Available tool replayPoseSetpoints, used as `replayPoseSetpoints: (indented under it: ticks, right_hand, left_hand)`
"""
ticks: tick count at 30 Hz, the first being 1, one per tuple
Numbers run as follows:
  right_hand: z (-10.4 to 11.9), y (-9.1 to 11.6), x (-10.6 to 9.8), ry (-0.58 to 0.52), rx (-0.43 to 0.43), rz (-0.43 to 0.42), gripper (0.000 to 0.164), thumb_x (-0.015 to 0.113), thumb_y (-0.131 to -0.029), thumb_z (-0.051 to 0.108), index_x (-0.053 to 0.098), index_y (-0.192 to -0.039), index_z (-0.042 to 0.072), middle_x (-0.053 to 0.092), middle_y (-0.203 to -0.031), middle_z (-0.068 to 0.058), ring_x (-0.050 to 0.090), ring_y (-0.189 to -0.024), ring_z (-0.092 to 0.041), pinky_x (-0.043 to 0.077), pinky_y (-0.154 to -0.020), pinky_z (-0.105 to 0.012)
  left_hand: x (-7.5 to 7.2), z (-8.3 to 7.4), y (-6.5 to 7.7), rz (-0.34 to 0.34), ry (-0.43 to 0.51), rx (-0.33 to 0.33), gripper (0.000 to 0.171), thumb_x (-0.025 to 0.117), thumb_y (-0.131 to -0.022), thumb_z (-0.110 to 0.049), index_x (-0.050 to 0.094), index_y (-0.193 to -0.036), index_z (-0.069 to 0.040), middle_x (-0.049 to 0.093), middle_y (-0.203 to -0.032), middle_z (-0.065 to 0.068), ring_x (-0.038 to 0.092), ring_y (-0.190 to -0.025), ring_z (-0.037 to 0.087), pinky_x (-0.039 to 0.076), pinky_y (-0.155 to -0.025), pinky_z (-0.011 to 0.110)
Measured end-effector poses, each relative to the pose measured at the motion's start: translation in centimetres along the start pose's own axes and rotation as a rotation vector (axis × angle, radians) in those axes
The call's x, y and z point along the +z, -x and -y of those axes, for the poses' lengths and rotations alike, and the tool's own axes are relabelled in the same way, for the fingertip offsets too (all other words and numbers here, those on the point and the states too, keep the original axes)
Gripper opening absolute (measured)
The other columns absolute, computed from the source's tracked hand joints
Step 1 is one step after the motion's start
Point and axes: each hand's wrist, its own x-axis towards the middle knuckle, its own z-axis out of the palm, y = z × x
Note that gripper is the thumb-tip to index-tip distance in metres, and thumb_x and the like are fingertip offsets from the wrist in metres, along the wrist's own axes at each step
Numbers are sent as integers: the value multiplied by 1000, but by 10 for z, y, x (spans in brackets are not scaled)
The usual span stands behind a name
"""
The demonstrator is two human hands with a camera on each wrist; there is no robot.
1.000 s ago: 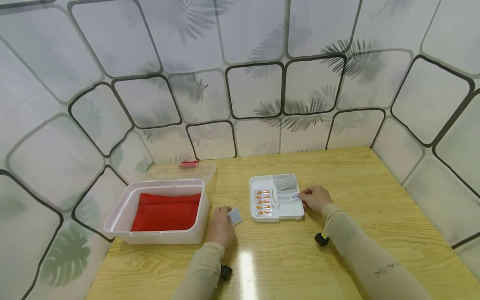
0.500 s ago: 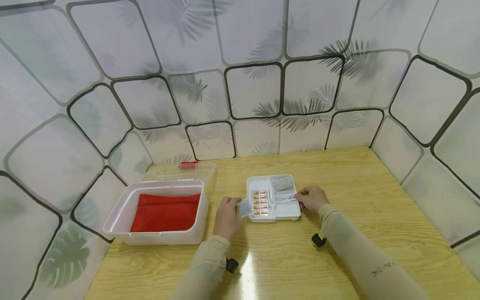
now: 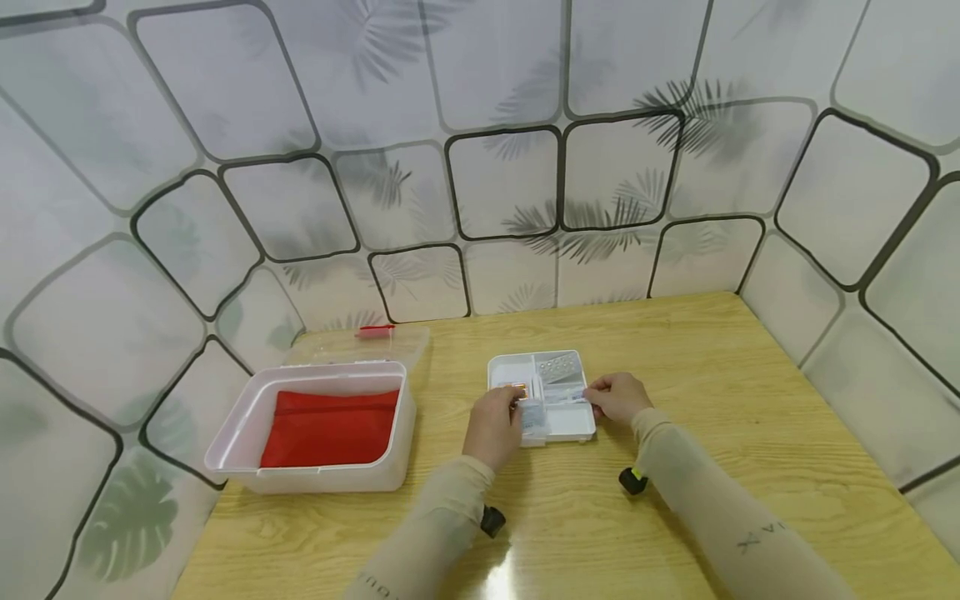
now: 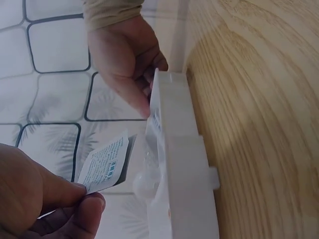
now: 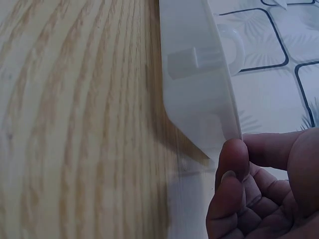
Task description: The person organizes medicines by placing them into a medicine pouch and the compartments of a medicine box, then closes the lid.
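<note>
My left hand [image 3: 492, 427] pinches a small flat packet [image 4: 105, 164] with blue printing between thumb and fingers. It holds the packet over the left half of an open white pill case [image 3: 573, 423], apart from the case in the left wrist view. Orange capsules in a blister pack [image 3: 519, 389] lie in that half, partly hidden by the hand. A silver blister pack [image 3: 558, 367] and a clear wrapped item [image 3: 562, 394] lie in the right half. My right hand [image 3: 618, 398] grips the case's right wall, thumb on one side and fingers on the other, as the right wrist view shows.
To the left stands an open white plastic box [image 3: 330, 479] with a red pouch [image 3: 330, 429] inside. Its clear lid [image 3: 337, 346] lies folded back behind it, with a red item [image 3: 375, 332] at its back edge. A patterned curtain [image 3: 510, 183] encloses the wooden table [image 3: 675, 350].
My left hand has moved right with the packet, from beside the white box to over the case's left half. The case has shifted slightly left in view; my right hand stays at its edge.
</note>
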Motion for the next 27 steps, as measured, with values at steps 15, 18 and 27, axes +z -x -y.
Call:
replayPoseSetpoints:
  ticks: [15, 18, 27]
  right_hand:
    - [1, 0, 1, -10, 26, -10, 24, 64, -92, 21, 67, -101, -1, 66, -77, -6, 60, -65, -13, 46, -56, -23]
    - [-1, -1, 1, -5, 15, -16, 22, 65, -91, 21, 68, -99, 0, 66, -76, -6, 60, -64, -14, 45, -56, -23]
    - [-4, -2, 2, -10, 4, -19, 22, 65, -91, 21, 69, -98, 1, 66, -73, -4, 59, -62, -11, 46, -55, -24]
  left_hand:
    - [36, -14, -20, 62, -43, 0, 14, 67, -87, -4, 72, -101, -6, 68, -89, 4, 63, -82, 16, 51, -72, 25]
    - [43, -16, -23, 62, -76, 23, 15, 69, -85, -4, 74, -99, -7, 69, -88, 4, 64, -81, 17, 52, -72, 27]
    - [57, -21, -26, 90, -116, 13, 17, 68, -84, -3, 75, -99, -7, 71, -90, 6, 67, -87, 22, 53, -78, 31]
